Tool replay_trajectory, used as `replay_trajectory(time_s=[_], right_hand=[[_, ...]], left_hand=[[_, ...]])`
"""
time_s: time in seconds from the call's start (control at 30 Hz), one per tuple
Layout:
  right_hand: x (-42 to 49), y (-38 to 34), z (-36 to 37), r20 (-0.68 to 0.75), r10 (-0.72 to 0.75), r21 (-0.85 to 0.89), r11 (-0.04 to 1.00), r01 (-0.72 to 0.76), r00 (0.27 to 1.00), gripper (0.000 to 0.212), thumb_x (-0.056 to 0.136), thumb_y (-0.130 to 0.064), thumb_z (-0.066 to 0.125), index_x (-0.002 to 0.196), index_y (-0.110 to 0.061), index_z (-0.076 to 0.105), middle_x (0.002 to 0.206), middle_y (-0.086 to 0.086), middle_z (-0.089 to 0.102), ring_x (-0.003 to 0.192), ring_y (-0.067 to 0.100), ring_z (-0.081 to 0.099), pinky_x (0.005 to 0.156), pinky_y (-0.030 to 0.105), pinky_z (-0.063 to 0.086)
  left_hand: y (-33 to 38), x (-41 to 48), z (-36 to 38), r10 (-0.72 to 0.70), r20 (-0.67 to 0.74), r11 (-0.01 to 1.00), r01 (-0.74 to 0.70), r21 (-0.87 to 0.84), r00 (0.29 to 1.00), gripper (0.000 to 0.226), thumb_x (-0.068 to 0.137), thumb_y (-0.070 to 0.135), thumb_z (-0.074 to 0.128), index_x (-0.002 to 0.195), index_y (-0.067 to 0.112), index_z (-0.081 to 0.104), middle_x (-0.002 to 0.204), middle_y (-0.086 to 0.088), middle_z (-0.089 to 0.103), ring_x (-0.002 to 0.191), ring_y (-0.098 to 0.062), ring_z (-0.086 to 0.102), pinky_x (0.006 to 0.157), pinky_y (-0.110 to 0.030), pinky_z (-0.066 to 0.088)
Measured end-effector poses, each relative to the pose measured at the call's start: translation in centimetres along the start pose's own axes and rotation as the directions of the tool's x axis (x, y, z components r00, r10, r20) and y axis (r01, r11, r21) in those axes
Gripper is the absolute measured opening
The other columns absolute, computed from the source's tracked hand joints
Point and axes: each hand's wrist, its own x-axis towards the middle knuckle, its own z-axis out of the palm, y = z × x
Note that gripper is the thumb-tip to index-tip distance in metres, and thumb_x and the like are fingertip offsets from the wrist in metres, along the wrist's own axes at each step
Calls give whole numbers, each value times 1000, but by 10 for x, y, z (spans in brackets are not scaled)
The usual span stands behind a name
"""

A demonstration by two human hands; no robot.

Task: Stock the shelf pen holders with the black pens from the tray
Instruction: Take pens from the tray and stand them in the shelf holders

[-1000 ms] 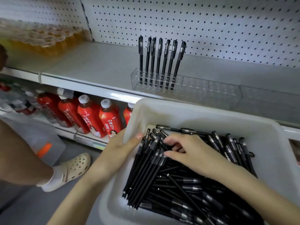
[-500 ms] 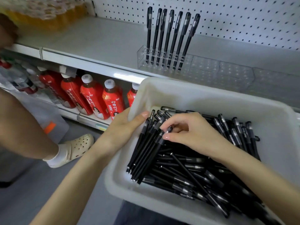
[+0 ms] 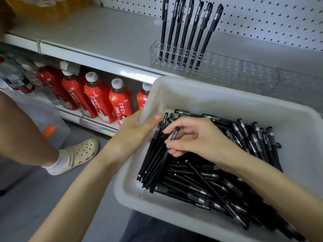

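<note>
Hands busy: our left hand (image 3: 134, 131) grips the tray (image 3: 227, 92) at 9 o'clock, right hand (image 3: 201, 138) pinches a pen (image 3: 174, 135); just seven pens (image 3: 186, 30) slotted, tons left.

The grey upper shelf (image 3: 97, 35) is running from 9 o'clock across to 2 o'clock and carrying a row of clear pen holders (image 3: 227, 67) at 1 o'clock. Seven black pens (image 3: 186, 30) are standing, slightly tilted, in the row's 9 o'clock end. Blurred amber goods (image 3: 52, 6) are sitting at 11 o'clock. The lower shelf (image 3: 97, 122) at 9 o'clock is holding red bottles (image 3: 97, 100). At 4 o'clock the white tray (image 3: 209, 100) is holding loose pens (image 3: 209, 180). A pale clog (image 3: 78, 154) is resting on the floor (image 3: 35, 198) at 8 o'clock.
</note>
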Motion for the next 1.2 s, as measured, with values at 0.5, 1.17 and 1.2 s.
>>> replay_trajectory(time_s=[0.5, 1.17, 1.2], right_hand=[[15, -81, -79, -512, -358, -101, 928, 359, 781, 35, 79, -3, 68, 98, -20, 44, 88, 17, 67, 83, 26, 70, 70, 30, 58], [78, -118, -154, -567, -560, -404, 828, 388, 604, 30, 80, -1, 70, 85, -19, 47, 86, 6, 70, 81, 16, 71, 69, 27, 58], [78, -120, -156, -566, -560, -410, 828, 382, 605, 30, 80, -2, 70, 85, -19, 47, 86, 6, 70, 81, 16, 71, 70, 28, 58]], left_hand=[[30, 38, -8, 225, -266, 965, -177, 194, 937, 49, 91, 41, 50, 136, 26, 42, 123, 11, 52, 104, -2, 50, 87, -21, 35], [50, 173, 6, 173, -265, 979, -194, -57, 949, 64, 80, 34, 69, 136, 16, 44, 135, 0, 50, 122, -16, 48, 97, -24, 36], [49, 173, 6, 171, -259, 980, -191, -52, 951, 63, 81, 35, 68, 136, 18, 44, 135, 1, 50, 122, -16, 47, 96, -24, 35]])
